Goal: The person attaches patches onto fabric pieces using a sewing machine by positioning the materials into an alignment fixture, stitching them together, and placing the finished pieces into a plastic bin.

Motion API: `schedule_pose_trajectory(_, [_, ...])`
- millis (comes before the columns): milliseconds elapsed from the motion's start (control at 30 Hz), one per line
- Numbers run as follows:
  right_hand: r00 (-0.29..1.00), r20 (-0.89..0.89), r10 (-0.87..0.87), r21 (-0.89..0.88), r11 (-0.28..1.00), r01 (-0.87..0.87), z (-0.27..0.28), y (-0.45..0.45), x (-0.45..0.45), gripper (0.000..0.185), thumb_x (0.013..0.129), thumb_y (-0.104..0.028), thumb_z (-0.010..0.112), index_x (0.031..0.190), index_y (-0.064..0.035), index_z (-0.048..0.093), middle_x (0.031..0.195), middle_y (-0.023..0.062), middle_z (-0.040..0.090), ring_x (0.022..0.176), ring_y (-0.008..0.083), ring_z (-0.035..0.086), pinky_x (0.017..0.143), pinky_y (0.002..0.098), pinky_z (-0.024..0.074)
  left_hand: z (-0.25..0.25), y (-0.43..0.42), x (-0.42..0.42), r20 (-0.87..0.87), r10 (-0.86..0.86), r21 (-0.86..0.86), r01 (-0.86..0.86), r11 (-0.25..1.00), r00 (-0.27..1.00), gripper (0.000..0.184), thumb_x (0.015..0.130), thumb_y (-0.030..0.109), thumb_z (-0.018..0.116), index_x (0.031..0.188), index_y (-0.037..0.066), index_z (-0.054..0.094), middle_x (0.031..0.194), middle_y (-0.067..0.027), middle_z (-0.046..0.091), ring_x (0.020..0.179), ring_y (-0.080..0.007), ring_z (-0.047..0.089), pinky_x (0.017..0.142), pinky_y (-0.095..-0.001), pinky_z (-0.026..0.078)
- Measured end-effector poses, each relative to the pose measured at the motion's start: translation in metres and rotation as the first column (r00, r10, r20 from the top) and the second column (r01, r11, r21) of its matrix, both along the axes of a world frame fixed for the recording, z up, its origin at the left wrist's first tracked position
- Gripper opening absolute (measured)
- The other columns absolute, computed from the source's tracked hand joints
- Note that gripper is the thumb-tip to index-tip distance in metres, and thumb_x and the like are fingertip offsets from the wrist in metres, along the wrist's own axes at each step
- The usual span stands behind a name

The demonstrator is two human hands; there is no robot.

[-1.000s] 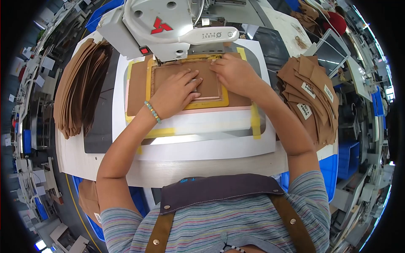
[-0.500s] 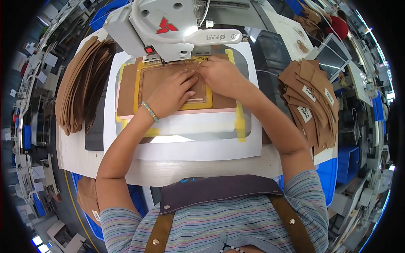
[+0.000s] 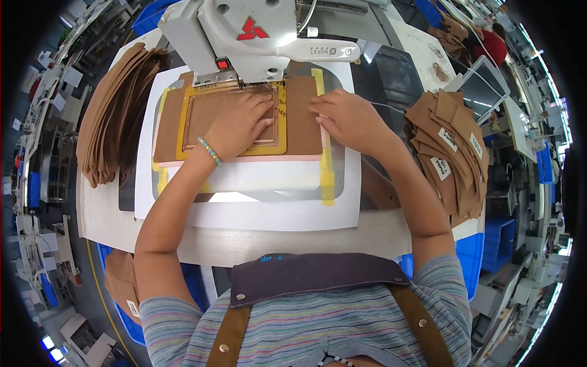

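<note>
A brown fabric panel (image 3: 304, 131) lies on the white sheet (image 3: 275, 217), with a yellow frame (image 3: 280, 122) on top of it. Flat on the fabric inside the frame rests my left hand (image 3: 237, 125), its fingers spread and a bead bracelet at the wrist. My right hand (image 3: 348, 119) is at the panel's right edge, beside a yellow tape strip; its fingers are bent and apart, with nothing held between them. Just beyond the left fingertips, the white sewing machine head (image 3: 244, 49) stands over the frame's back edge, hiding part of it.
Folded brown pieces (image 3: 110, 122) are stacked at the left. A pile of labelled brown pieces (image 3: 449, 153) lies at the right, near a tilted clear panel (image 3: 480, 85). Blue bins (image 3: 474, 260) sit below the table edge. A person in red (image 3: 491, 49) is at the far upper right.
The sheet, panel and yellow frame have slid left under the machine head, my left hand moving with them. My right hand has left the frame for the panel's right edge and its fingers have opened.
</note>
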State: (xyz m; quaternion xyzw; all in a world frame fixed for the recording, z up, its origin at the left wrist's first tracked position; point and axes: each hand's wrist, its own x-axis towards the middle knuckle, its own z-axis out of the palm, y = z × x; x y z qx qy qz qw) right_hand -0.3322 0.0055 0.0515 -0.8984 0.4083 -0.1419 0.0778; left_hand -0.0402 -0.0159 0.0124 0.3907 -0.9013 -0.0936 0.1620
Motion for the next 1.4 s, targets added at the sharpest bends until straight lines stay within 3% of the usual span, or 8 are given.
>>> schedule_pose_trajectory(133, [0.992, 0.106, 0.069, -0.049, 0.997, -0.064, -0.006, 0.005, 0.008, 0.024, 0.094, -0.016, 0.063, 0.113, -0.0053, 0.074, 0.12, 0.0062, 0.071, 0.113, 0.0266, 0.061, 0.096, 0.0399, 0.0519, 0.007, 0.007, 0.012, -0.03, -0.029, -0.006, 0.029, 1.0, 0.999, 0.041, 0.099, 0.018, 0.062, 0.137, 0.002, 0.06, 0.145, -0.0133, 0.058, 0.133, -0.0341, 0.053, 0.113, -0.0424, 0.043])
schedule_pose_trajectory(333, [0.919, 0.239, 0.314, -0.115, 0.949, -0.294, -0.02, 0.006, 0.049, 0.028, 0.089, -0.011, 0.064, 0.115, -0.0042, 0.072, 0.12, 0.0067, 0.07, 0.114, 0.0262, 0.061, 0.093, 0.0401, 0.0517, 0.021, 0.028, 0.045, 0.001, -0.019, 0.008, 0.019, 1.0, 1.0, 0.041, 0.097, 0.018, 0.065, 0.136, 0.004, 0.062, 0.148, -0.0109, 0.057, 0.139, -0.033, 0.05, 0.115, -0.0431, 0.04])
schedule_pose_trajectory(433, [0.927, 0.086, 0.365, -0.178, 0.921, -0.346, -0.039, 0.012, 0.066, 0.034, 0.086, -0.009, 0.065, 0.119, -0.0055, 0.07, 0.123, 0.0062, 0.069, 0.115, 0.0238, 0.061, 0.092, 0.0385, 0.0501, 0.019, 0.037, 0.053, 0.009, -0.054, 0.032, 0.054, 0.998, 0.999, 0.044, 0.095, 0.02, 0.067, 0.137, 0.006, 0.063, 0.151, -0.0097, 0.055, 0.144, -0.0328, 0.045, 0.118, -0.0448, 0.037])
schedule_pose_trajectory(533, [0.951, -0.005, 0.31, -0.183, 0.934, -0.305, -0.031, 0.03, 0.064, 0.036, 0.086, -0.007, 0.064, 0.122, -0.0069, 0.068, 0.125, 0.0059, 0.069, 0.117, 0.0212, 0.06, 0.092, 0.0365, 0.0477, 0.012, 0.044, 0.049, 0.012, -0.123, 0.039, 0.123, 0.992, 0.992, 0.048, 0.094, 0.024, 0.069, 0.139, 0.008, 0.063, 0.155, -0.0087, 0.052, 0.148, -0.0329, 0.04, 0.12, -0.0468, 0.035])
schedule_pose_trajectory(933, [0.959, -0.026, 0.282, -0.172, 0.944, -0.282, -0.028, 0.033, 0.07, 0.033, 0.084, -0.007, 0.064, 0.117, -0.0047, 0.068, 0.114, 0.005, 0.069, 0.109, 0.022, 0.06, 0.088, 0.0365, 0.0479, 0.008, 0.037, 0.045, 0.042, -0.172, 0.042, 0.171, 0.984, 0.984, 0.054, 0.093, 0.03, 0.07, 0.144, 0.012, 0.06, 0.159, -0.0062, 0.047, 0.15, -0.0329, 0.036, 0.122, -0.0489, 0.031])
schedule_pose_trajectory(1400, [0.97, 0.046, 0.238, -0.201, 0.953, -0.225, -0.037, 0.024, 0.069, 0.034, 0.084, -0.007, 0.066, 0.118, -0.0019, 0.067, 0.116, 0.0084, 0.066, 0.11, 0.0244, 0.058, 0.093, 0.0375, 0.0491, 0.009, 0.018, 0.044, 0.106, -0.195, 0.027, 0.193, 0.981, 0.975, 0.051, 0.097, 0.029, 0.066, 0.145, 0.012, 0.059, 0.158, -0.0059, 0.048, 0.148, -0.0318, 0.039, 0.12, -0.0486, 0.032])
